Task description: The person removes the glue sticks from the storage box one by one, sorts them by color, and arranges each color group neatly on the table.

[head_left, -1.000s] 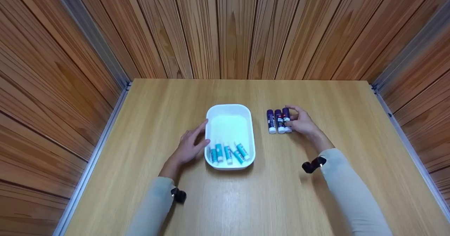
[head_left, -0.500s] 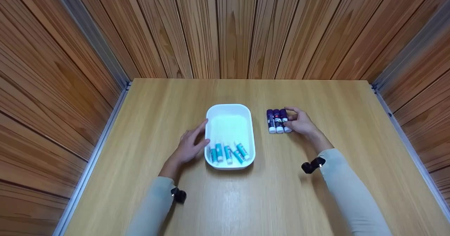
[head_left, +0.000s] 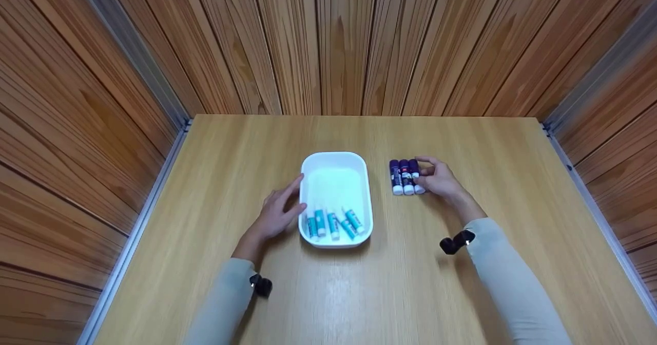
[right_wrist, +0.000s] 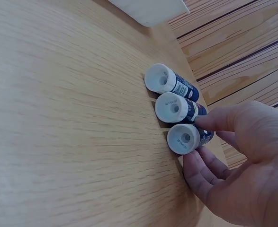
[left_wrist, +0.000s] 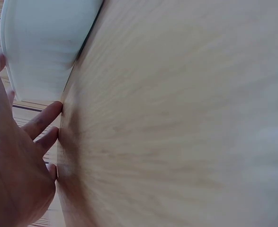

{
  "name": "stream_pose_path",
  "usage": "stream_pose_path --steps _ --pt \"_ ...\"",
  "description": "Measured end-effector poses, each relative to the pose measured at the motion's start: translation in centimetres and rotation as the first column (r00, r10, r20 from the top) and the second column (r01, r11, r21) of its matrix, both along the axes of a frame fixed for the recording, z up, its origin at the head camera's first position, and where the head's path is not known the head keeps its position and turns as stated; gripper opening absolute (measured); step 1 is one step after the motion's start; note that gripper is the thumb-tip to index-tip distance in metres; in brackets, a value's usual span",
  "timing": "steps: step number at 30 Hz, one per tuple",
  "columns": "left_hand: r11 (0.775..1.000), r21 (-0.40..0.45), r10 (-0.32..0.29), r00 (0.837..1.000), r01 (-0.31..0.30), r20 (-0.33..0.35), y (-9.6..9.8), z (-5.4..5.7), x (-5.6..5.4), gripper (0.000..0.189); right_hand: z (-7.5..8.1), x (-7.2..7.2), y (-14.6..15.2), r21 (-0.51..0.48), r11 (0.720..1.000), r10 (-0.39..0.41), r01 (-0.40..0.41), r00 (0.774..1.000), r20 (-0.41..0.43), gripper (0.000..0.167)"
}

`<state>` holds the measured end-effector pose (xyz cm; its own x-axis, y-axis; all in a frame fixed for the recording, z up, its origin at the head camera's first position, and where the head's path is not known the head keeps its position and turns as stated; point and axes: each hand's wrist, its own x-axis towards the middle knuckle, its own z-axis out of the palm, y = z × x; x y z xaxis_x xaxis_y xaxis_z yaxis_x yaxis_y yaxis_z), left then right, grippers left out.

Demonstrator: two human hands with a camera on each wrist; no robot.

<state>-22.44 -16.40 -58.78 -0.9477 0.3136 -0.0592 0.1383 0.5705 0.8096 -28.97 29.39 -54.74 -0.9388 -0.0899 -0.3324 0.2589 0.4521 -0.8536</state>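
Three dark purple glue sticks with white ends lie side by side on the table in the head view: a left one (head_left: pixel 395 177), a middle one (head_left: pixel 406 177) and a right one (head_left: pixel 414 167). My right hand (head_left: pixel 444 183) pinches the right one, thumb on one side and fingers on the other, as the right wrist view shows; the held glue stick (right_wrist: pixel 182 139) is closest to the palm. With fingers spread and thumb extended, my left hand (head_left: pixel 274 214) touches the left side of a white tray (head_left: pixel 336 178). Several small teal-and-white tubes (head_left: pixel 333 225) lie in the tray's near end.
The wooden table (head_left: pixel 339 293) is bounded by a plank wall (head_left: pixel 339 42) at the back and plank walls at both sides. Metal rails run along its left and right edges. A black wrist camera (head_left: pixel 262 286) sits on each sleeve.
The right glue stick, a little higher and farther right one second ago, has come down flush beside the others. The middle one has shifted slightly left. My left hand and the tray stay put.
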Motion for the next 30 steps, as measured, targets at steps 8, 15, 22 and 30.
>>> stream_pose_path --steps 8,15,22,30 --pt "1.0 0.004 -0.001 1.0 0.001 -0.002 0.1 0.1 -0.2 0.08 0.3 0.1 0.0 -0.009 1.0 -0.006 0.006 1.0 0.005 0.075" --pt "1.0 0.001 -0.002 1.0 0.002 -0.001 0.1 0.1 -0.1 0.08 0.9 0.1 0.0 -0.018 1.0 -0.007 0.007 1.0 -0.006 0.075" --pt "1.0 -0.003 0.007 1.0 -0.007 0.006 0.1 0.0 0.0 0.081 1.0 -0.3 0.2 -0.013 1.0 0.005 -0.005 1.0 -0.007 0.075" --pt "1.0 -0.005 0.01 1.0 -0.01 0.014 0.1 0.1 0.1 0.079 1.5 0.3 -0.4 0.005 1.0 0.009 -0.008 0.999 -0.042 0.074"
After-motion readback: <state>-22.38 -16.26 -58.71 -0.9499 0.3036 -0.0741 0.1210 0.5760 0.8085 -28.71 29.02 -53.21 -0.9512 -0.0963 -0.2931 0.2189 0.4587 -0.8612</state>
